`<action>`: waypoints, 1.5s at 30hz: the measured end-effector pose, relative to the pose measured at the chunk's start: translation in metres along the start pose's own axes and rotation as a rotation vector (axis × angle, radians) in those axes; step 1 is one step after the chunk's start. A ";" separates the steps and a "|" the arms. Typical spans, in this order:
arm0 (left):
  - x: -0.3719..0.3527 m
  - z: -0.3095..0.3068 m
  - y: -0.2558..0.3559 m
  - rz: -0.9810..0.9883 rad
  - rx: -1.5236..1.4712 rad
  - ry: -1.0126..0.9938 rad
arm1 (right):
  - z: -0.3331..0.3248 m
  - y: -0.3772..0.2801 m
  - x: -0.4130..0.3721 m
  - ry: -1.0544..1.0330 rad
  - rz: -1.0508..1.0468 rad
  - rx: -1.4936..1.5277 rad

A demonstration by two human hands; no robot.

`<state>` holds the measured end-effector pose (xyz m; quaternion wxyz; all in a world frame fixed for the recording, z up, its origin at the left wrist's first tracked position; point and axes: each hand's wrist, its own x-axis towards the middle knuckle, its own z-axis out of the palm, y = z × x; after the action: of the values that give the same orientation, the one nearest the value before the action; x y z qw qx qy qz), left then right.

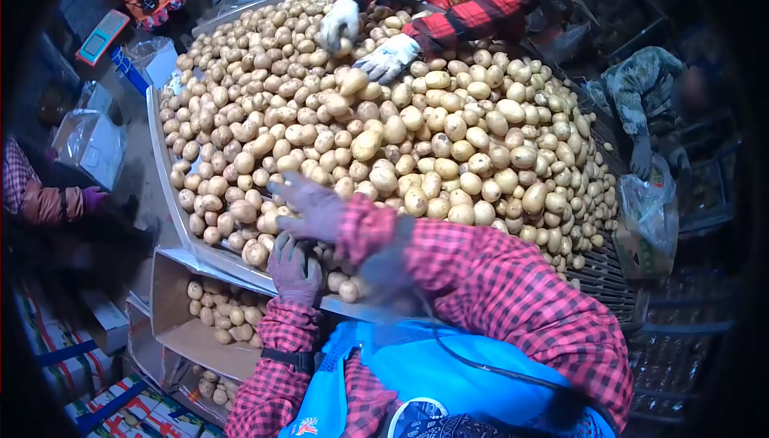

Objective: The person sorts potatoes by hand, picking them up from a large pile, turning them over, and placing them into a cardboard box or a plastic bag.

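Note:
Both of my hands wear greyish-purple gloves. My left hand (295, 271) is at the near rim of a metal sorting table (168, 178), fingers pointing away from me over the edge, against the potatoes (256, 252). No potato shows in its grip. Just above it, my right hand (309, 207) reaches leftward across the pile, fingers stretched apart and smeared by motion. It appears to hold nothing. Potatoes of mixed size (448, 146) lie heaped over the tabletop. Below the rim, left of my left arm, a cardboard box (180, 302) holds several potatoes.
Across the table, a person's white-gloved hands (386, 59) touch the pile. Another person in camouflage (641, 86) bends at the right, near a plastic-lined box (647, 206). A slatted chute (601, 278) borders the right side. At left are a scale display (102, 38) and printed cartons (140, 414).

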<state>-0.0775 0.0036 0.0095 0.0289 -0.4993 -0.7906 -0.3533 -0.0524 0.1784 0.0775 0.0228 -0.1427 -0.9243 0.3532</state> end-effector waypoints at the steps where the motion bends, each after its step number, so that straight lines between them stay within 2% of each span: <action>1: -0.001 0.001 0.000 -0.015 -0.001 0.007 | -0.019 0.007 -0.007 -0.003 -0.055 0.029; 2: -0.002 0.003 0.000 -0.052 -0.001 -0.002 | -0.043 0.009 -0.012 0.068 -0.006 -0.202; 3: -0.004 0.004 0.000 -0.091 0.001 -0.011 | -0.066 0.038 -0.009 0.122 -0.022 -0.283; 4: -0.003 0.006 -0.002 -0.078 -0.051 0.037 | -0.126 0.062 -0.006 0.090 0.230 -0.415; 5: -0.003 0.006 -0.002 -0.093 -0.043 0.042 | -0.136 0.091 -0.003 0.038 0.330 -0.561; 7: -0.001 0.006 0.001 -0.050 -0.055 0.096 | -0.126 0.148 -0.005 0.133 0.156 -0.657; 9: 0.001 0.003 0.001 -0.054 -0.039 0.098 | -0.122 0.160 0.010 0.112 0.172 -0.661; 10: 0.000 0.003 -0.002 -0.091 -0.136 0.097 | -0.118 0.166 0.012 0.086 0.212 -0.667; 12: -0.002 0.003 -0.002 -0.188 -0.322 0.143 | -0.134 0.156 0.016 0.051 0.301 -0.468; 13: -0.005 -0.001 0.002 -0.180 -0.313 0.141 | -0.144 0.151 0.018 0.048 0.332 -0.322; 15: -0.006 -0.017 0.021 -0.764 -1.033 0.185 | -0.146 0.133 0.015 0.086 0.267 -0.294; 16: -0.011 -0.017 0.022 -0.697 -1.003 0.194 | -0.137 0.122 0.013 0.095 0.110 -0.355; 17: -0.004 -0.031 0.039 -0.758 -1.126 0.145 | -0.131 0.107 0.014 0.104 -0.046 -0.413; 18: -0.006 -0.029 0.042 -0.790 -1.193 0.115 | -0.131 0.086 0.022 -0.142 0.122 -0.393; 19: -0.008 -0.026 0.046 -0.820 -1.260 0.084 | -0.111 0.095 0.034 -0.147 0.112 -0.432; 21: -0.011 -0.023 0.060 -0.919 -1.263 0.029 | -0.110 0.086 0.034 -0.138 0.082 -0.535; 24: -0.019 -0.024 0.068 -0.854 -1.287 -0.073 | -0.100 0.095 0.035 -0.026 -0.095 -0.596; 25: -0.021 -0.024 0.070 -0.838 -1.307 -0.058 | -0.107 0.078 0.032 -0.067 -0.009 -0.703; 27: -0.026 -0.032 0.070 -0.802 -1.289 -0.040 | -0.129 0.039 0.044 -0.393 0.346 -0.573; 29: -0.029 -0.040 0.068 -0.789 -1.367 -0.005 | -0.124 0.071 0.033 -0.258 0.128 -0.309; 30: -0.032 -0.044 0.070 -0.785 -1.443 -0.001 | -0.117 0.058 0.021 -0.224 0.136 -0.108; 32: -0.028 -0.052 0.076 -0.796 -1.729 -0.015 | -0.110 0.024 -0.013 -0.398 0.093 0.592; 33: -0.024 -0.056 0.083 -0.777 -1.879 0.011 | -0.102 0.002 -0.028 -0.414 0.011 0.712; 34: -0.029 -0.054 0.085 -0.718 -1.909 0.006 | -0.084 -0.005 -0.041 -0.409 -0.072 0.878; 35: -0.028 -0.048 0.082 -0.591 -2.280 -0.041 | -0.068 -0.019 -0.053 -0.432 0.002 0.980; 37: -0.022 -0.063 0.087 -0.856 -2.399 0.002 | -0.040 -0.040 -0.072 -0.520 0.040 1.040; 38: -0.023 -0.068 0.084 -0.522 -2.652 -0.042 | -0.023 -0.037 -0.074 -0.463 -0.176 0.811; 39: -0.037 -0.062 0.076 -0.592 -2.415 0.039 | -0.009 -0.037 -0.074 -0.395 -0.386 0.583; 40: -0.051 -0.056 0.067 -0.675 -2.167 0.089 | 0.001 -0.034 -0.077 -0.381 -0.413 0.556; 41: -0.061 -0.057 0.061 -0.688 -2.189 0.099 | 0.004 -0.040 -0.078 -0.398 -0.417 0.568; 42: -0.070 -0.059 0.056 -0.702 -2.211 0.108 | 0.005 -0.046 -0.079 -0.391 -0.306 0.681; 43: -0.079 -0.061 0.050 -0.739 -2.309 0.199 | 0.006 -0.052 -0.080 -0.386 -0.188 0.787; 44: -0.080 -0.071 0.050 -0.831 -2.354 0.265 | 0.008 -0.056 -0.076 -0.333 -0.230 0.755; 45: -0.080 -0.081 0.050 -0.921 -2.394 0.339 | 0.008 -0.064 -0.071 -0.328 -0.386 0.675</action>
<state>-0.0219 -0.0929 0.0644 -0.4577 0.1529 -0.0694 -0.8731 -0.0015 0.1075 0.1179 -0.0133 0.1068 -0.7577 0.6436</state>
